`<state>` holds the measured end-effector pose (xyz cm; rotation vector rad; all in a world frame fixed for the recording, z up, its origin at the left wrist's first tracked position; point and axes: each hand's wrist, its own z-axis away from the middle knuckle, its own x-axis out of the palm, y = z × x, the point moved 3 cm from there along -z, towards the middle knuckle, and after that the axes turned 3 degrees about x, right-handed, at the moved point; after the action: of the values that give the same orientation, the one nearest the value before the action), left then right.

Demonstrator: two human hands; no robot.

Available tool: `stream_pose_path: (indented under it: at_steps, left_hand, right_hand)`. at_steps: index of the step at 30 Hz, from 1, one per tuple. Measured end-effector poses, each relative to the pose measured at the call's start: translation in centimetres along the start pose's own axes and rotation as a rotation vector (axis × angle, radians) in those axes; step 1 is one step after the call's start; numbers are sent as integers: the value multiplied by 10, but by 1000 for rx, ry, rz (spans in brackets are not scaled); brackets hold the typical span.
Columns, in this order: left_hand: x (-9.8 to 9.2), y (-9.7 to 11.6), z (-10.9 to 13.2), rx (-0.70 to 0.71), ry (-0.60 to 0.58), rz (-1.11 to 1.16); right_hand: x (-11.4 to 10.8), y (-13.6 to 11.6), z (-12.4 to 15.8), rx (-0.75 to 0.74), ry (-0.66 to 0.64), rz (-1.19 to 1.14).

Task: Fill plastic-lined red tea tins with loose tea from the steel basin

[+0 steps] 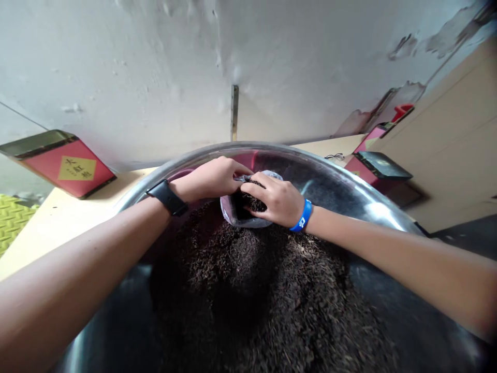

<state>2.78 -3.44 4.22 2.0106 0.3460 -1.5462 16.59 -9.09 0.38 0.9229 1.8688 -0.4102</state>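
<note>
A large shiny metal basin [322,199] holds a heap of dark dry tea leaves [248,259]. At its far side stands a container lined with a clear plastic bag [256,223], the bag's edge folded out over the rim. My left hand [215,178], below a black wristband, is closed at the far left edge of the bag, its fingertips partly hidden. Curled over the bag's mouth, my right hand [276,201] has its fingers around a clump of tea leaves. A blue band circles my right wrist.
A red tin [83,168] with a yellow label stands left of the basin on a pale tabletop [42,228]. More red tins, one with a dark lid [384,165], are at the right beside a beige panel [454,134]. A peeling wall [155,77] rises behind.
</note>
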Motion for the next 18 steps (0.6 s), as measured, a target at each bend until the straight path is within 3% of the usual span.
stream_pose_path:
  at_steps: [9, 18]
  left_hand:
    - [-10, 6, 4, 92, -228, 135]
    - [1, 21, 2, 76, -155, 104]
  right_hand:
    - [0, 4, -2, 66, 5, -77]
    - [1, 3, 0, 79, 18, -79]
